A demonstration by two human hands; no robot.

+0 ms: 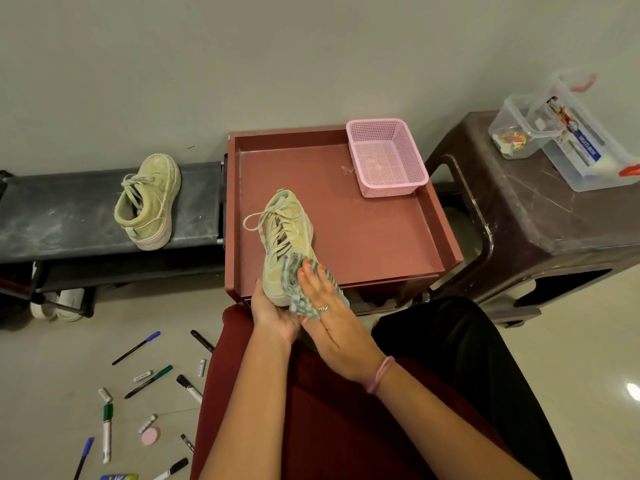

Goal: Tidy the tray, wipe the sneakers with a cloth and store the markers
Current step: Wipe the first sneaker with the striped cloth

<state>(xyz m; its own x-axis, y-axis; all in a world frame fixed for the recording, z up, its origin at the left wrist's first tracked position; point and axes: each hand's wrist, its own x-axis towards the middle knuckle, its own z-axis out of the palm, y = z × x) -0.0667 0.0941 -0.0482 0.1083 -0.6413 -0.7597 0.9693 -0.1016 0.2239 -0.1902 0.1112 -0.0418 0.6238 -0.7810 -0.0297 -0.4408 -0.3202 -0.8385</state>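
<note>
The left hand point(273, 315) cups the heel end of 1 pale sneaker point(287, 244) from below, its grip curled around the sole, with the toe pointing away over the near part of the reddish-brown tray point(381, 237). The right hand point(332, 323) lies flat with straight fingers, pressing a striped grey-green cloth point(294, 282) against the side of that sneaker near the heel; its grip is not clenched. A ring shows on 1 finger and a pink band point(381, 374) circles the right wrist.

A pink mesh basket point(386, 157) sits in the far right corner of the tray, touching the rim. A few small scraps point(346, 170) lie on the tray floor just left of the basket.

The second sneaker point(149, 202) rests on the dark desk point(69, 216) left of the tray, well apart from both hands, toe towards the wall.

Markers and pens point(149, 379) are scattered across the pale floor at lower left, along with small capped pieces and 1 pink round item point(150, 435). None touches the tray.

On the brown plastic stool point(519, 209) to the right stand 2 clear containers point(568, 140), 1 bearing a blue label.
</note>
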